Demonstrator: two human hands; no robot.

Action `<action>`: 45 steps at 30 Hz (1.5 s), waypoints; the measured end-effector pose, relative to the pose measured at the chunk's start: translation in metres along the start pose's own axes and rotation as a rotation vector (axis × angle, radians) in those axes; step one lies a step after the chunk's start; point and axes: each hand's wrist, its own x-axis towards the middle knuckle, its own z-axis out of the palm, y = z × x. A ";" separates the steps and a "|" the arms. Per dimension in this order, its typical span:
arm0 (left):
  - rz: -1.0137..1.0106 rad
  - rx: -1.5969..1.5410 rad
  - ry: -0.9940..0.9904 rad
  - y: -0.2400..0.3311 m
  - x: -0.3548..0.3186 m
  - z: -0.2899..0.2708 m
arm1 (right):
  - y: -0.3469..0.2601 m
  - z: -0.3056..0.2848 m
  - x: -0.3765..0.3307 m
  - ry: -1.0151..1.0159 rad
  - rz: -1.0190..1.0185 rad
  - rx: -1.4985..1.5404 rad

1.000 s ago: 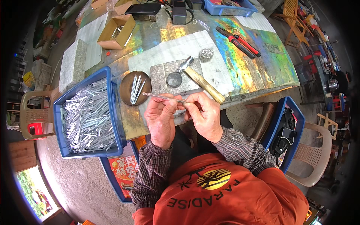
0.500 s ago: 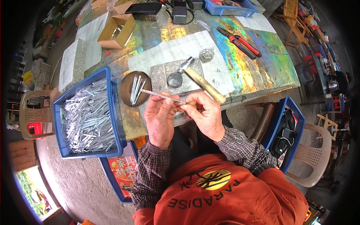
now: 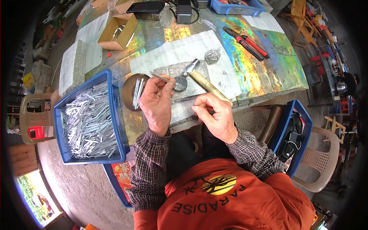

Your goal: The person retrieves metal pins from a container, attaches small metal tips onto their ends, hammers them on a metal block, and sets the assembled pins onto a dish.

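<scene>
My left hand (image 3: 157, 103) pinches a thin, grey metal-looking rod (image 3: 160, 78) between thumb and fingers, its free end pointing up and left. My right hand (image 3: 216, 117) is closed, thumb and forefinger together near the table's front edge; whatever sits between them is too small to make out. Left of my left hand, a round brown wooden dish (image 3: 128, 93) bears several similar slim rods (image 3: 137, 93). Beyond my hands, a small dark round block (image 3: 180, 84) rests on a grey stone slab (image 3: 174, 69). A hammer (image 3: 207, 84) lies across the slab, its head pointing away.
At the left stands a blue bin (image 3: 120, 134) full of silvery rods. Red-handled pliers (image 3: 249, 44) lie at the far right, near a crumpled clear bundle (image 3: 212, 56) on white sheeting (image 3: 188, 44). A cardboard box (image 3: 113, 43) sits at the back left. Another blue bin (image 3: 304, 126) stands right.
My hands have come apart. The left one has carried the rod up and away, over toward the dark block; the right one has let go of it and drawn slightly right.
</scene>
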 end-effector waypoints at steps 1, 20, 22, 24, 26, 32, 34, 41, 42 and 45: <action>0.004 0.054 0.010 0.000 0.000 0.001 | 0.000 0.000 0.000 0.002 0.002 0.000; 0.299 0.569 -0.059 0.001 0.000 0.000 | -0.033 -0.010 0.058 -0.060 -0.247 -0.234; 0.325 0.615 -0.039 0.000 0.000 -0.001 | -0.035 -0.004 0.073 -0.131 -0.408 -0.283; 0.351 0.664 -0.015 -0.001 0.000 -0.003 | -0.031 0.001 0.081 -0.183 -0.486 -0.290; 0.287 0.667 -0.002 -0.005 -0.002 -0.002 | -0.031 0.003 0.083 -0.240 -0.466 -0.393; 0.357 0.612 0.028 -0.006 -0.005 0.003 | -0.022 0.009 0.067 -0.093 -0.559 -0.449; 0.359 0.583 0.024 -0.008 -0.004 0.002 | -0.010 0.013 0.058 -0.049 -0.621 -0.458; 0.356 0.508 0.033 -0.013 -0.004 0.006 | 0.010 0.016 0.036 0.111 -0.807 -0.540; 0.359 0.504 0.034 -0.014 -0.004 0.007 | 0.012 0.016 0.035 0.111 -0.810 -0.546; 0.366 0.523 0.046 -0.016 -0.006 0.005 | 0.018 0.016 0.034 0.112 -0.831 -0.558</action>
